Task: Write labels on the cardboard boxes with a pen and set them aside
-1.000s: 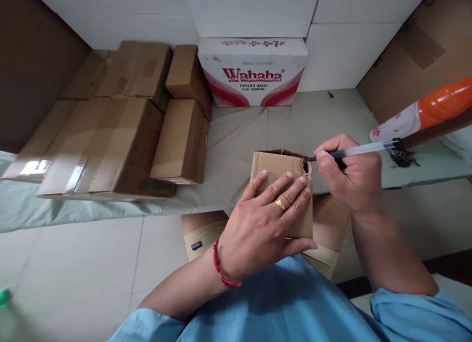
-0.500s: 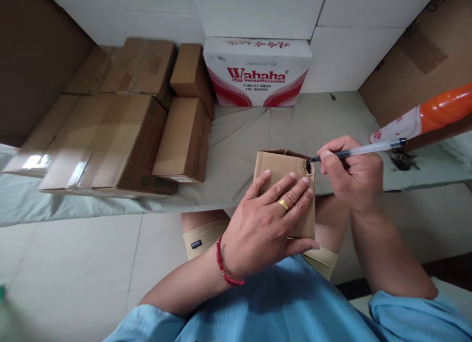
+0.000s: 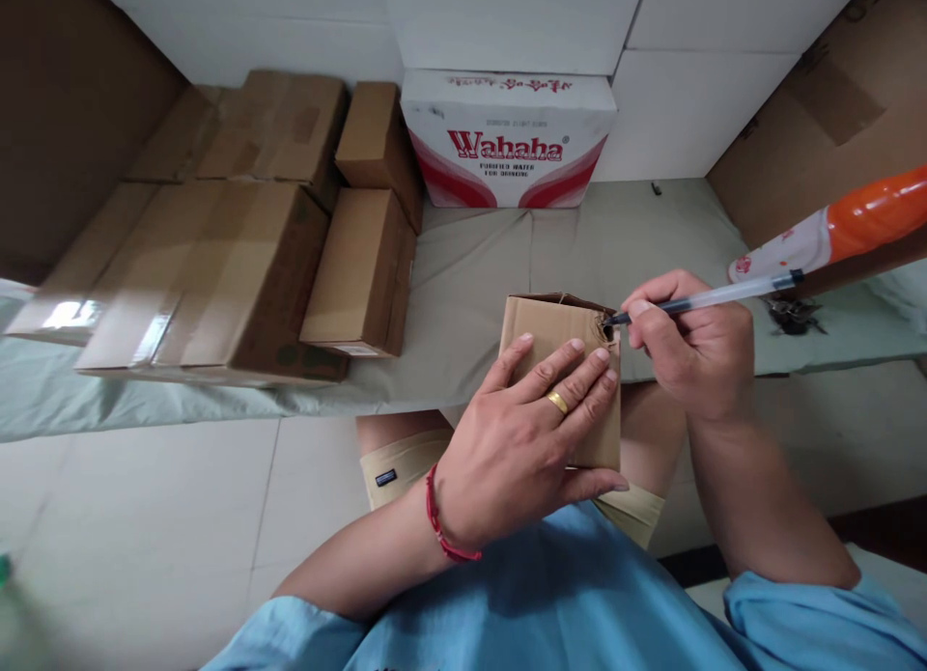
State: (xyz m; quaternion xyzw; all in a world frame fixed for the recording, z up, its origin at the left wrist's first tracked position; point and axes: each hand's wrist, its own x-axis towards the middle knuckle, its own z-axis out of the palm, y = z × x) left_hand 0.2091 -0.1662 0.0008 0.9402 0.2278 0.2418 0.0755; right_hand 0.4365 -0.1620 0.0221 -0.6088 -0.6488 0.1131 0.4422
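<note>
A small brown cardboard box [image 3: 525,316] sits at the table's near edge, just above my lap. Its upper right corner has a ragged dark hole [image 3: 605,329] with torn, scribbled-looking edges. My left hand [image 3: 532,425] holds the box, fingers spread over its top face and thumb along the near side. A gold ring and a red string bracelet are on that hand and wrist. Pinched in my right hand [image 3: 691,348] is a pen [image 3: 745,291] with a clear barrel and black end. Its dark tip points left into the torn hole; how deep it reaches is unclear.
Several taped brown cartons [image 3: 195,265] stand at the left. A white and red Wahaha carton [image 3: 507,145] is against the back wall. On the right are an orange-and-white bottle-like object [image 3: 832,229] and a small dark clump [image 3: 793,314]. A greenish cloth [image 3: 470,265] covers the table.
The pen tip has shifted slightly down at the hole, with my right hand lowered a touch. My left hand and the box stay nearly the same.
</note>
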